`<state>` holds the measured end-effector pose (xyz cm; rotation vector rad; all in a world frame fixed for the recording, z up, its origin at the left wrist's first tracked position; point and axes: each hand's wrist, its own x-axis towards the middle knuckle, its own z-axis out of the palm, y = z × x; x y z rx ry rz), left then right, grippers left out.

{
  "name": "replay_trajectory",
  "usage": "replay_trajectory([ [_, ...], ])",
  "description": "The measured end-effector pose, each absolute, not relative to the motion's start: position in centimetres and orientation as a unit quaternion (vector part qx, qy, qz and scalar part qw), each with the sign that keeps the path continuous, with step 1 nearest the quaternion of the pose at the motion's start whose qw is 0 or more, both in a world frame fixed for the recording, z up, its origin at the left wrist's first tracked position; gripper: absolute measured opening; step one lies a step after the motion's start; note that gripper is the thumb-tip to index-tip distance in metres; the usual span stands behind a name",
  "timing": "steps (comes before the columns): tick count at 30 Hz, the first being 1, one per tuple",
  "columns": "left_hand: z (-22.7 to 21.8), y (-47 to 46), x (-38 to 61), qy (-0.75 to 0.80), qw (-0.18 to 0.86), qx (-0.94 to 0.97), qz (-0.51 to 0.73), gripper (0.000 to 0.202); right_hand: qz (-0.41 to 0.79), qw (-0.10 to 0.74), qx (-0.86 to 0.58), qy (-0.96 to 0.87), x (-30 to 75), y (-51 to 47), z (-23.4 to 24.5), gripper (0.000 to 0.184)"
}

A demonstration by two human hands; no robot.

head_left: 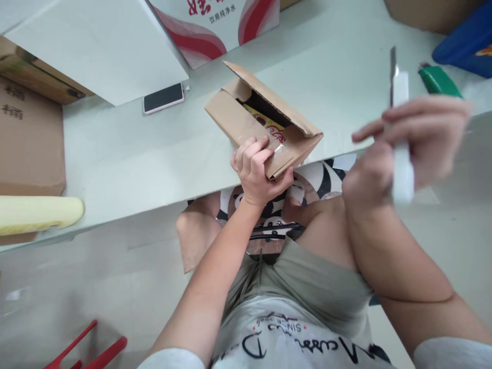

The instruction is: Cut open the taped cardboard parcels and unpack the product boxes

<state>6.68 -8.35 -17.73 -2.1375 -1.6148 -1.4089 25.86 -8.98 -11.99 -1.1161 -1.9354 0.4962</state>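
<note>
A small brown cardboard box [234,110] rests tilted at the table's near edge, its top flap partly raised. Through the gap a yellow package with red lettering [269,124] shows inside; the rest of it is hidden. My left hand [257,171] grips the box's near corner, fingers on its side and thumb underneath. Off to the right, my right hand [403,148] is raised and somewhat blurred, closed around a white utility knife [402,113]. The knife's blade is out and points away from me, apart from the box.
On the pale table [126,154] lies a phone [164,98] beside a large white box [107,46]. A red-and-white carton [219,31] stands behind. Far right are a green comb-like object [439,81] and a blue item [467,43]. A pale yellow roll [38,214] sits at left.
</note>
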Motion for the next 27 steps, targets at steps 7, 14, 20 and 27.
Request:
replay_trajectory([
  [7, -16.8, -9.1, 6.4, -0.496, 0.146, -0.692, -0.503, 0.047, 0.222, 0.385, -0.560, -0.699, 27.3, -0.9, -15.6, 0.051],
  [14, -15.9, -9.0, 6.7, -0.486, 0.123, -0.713, -0.490, 0.040, 0.288, 0.313, -0.644, -0.636, 25.8, 1.8, -18.3, 0.051],
  [20, -13.8, -9.8, 7.9, -0.571, 0.036, -0.713, -0.406, 0.045, 0.282, 0.512, -0.518, -0.625, 27.1, -1.1, -16.1, 0.027],
  [27, -8.4, -4.5, 1.5, -0.517, -0.013, -0.763, -0.388, 0.046, 0.279, 0.506, -0.480, -0.659, 24.4, -4.0, -14.5, 0.041],
])
